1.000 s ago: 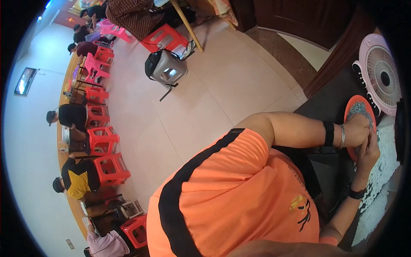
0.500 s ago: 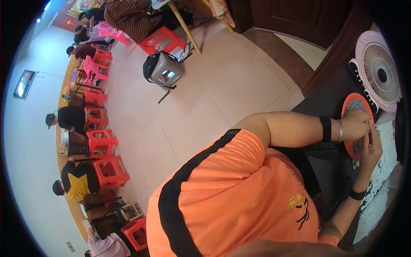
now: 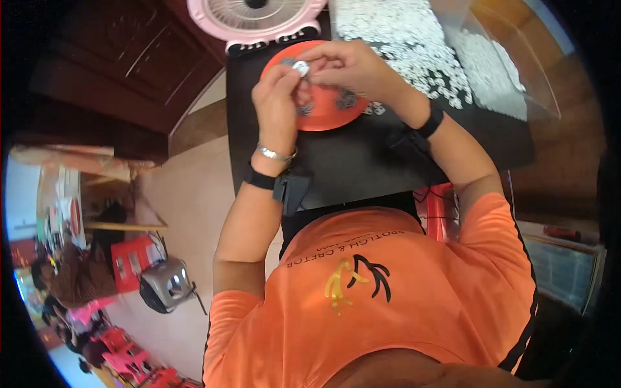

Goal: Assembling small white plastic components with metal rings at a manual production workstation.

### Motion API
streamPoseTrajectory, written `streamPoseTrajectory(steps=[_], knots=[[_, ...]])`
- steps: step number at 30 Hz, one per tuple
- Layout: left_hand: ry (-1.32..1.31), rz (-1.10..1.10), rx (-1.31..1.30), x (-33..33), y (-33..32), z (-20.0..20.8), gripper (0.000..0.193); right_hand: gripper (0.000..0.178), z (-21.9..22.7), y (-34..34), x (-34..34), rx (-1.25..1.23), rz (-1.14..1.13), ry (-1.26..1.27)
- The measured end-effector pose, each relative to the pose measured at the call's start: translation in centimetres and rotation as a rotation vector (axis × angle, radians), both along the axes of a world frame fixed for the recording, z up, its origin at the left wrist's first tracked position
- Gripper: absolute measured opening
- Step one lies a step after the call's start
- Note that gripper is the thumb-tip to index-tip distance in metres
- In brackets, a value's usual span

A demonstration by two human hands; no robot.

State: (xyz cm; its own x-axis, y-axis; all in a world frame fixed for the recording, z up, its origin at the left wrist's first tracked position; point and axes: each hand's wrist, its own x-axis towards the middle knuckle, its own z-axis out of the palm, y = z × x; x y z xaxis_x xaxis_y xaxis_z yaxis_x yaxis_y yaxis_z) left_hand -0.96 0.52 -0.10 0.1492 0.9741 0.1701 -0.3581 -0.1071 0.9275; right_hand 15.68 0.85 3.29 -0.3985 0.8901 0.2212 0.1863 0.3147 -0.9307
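Observation:
Over an orange plate my two hands are close together. My left hand pinches a small white plastic piece with dark spots between thumb and fingertips. My right hand is right beside it, its fingers drawn together at the white piece; whatever they hold is too small to make out. Small grey metal parts lie in little heaps on the plate, partly hidden under my hands.
A large spread of small white pieces covers the table's far right, beside a clear plastic bag of more. A pink fan stands behind the plate on the black table. A red stool and a grey case stand left on the floor.
My view has swung from the room to the table, bringing both hands to the upper middle. The white piece now shows in my left fingertips; my hands stay close together over the plate.

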Motion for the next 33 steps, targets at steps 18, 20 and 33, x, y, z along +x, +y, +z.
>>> streamPoseTrajectory(steps=[18,20,33], knots=[[0.096,0.015,0.058,0.0,-0.5,0.7,0.018,0.030,-0.7,-0.1,-0.1,0.217,0.023,-0.031],[0.057,-0.003,0.029,0.0,-0.3,0.5,0.018,0.030,-0.6,-0.2,-0.2,0.252,0.004,-0.059],[0.107,-0.016,0.048,0.3,-0.7,0.6,0.020,0.021,0.5,-1.2,0.3,0.537,-0.093,-0.156]])
